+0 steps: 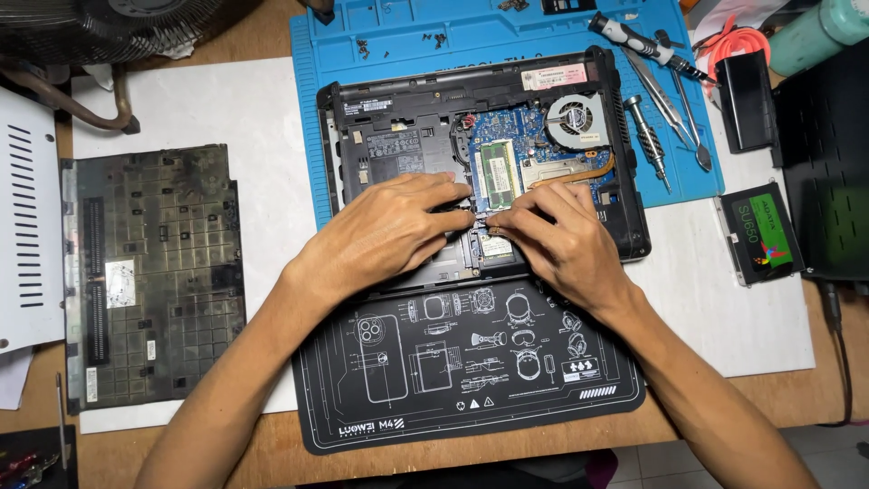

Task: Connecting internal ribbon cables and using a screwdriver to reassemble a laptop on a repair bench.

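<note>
Head view: an opened laptop (480, 154) lies on a blue mat (380, 36) on the counter (272, 444). Both hands meet over its middle, left hand (389, 231) and right hand (561, 240), fingertips pinched together on a small part below the green memory module (496, 174); what they grip is hidden. It looks light and fragile, best held by its edges. A removed bottom cover (154, 272) lies left of the laptop.

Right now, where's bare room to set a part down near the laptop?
Free: white sheet between the removed bottom cover and the open laptop; more white below the solid-state drive. The black mat is flat and bare. Crowded: blue mat's right edge with screwdrivers and tweezers.
</note>
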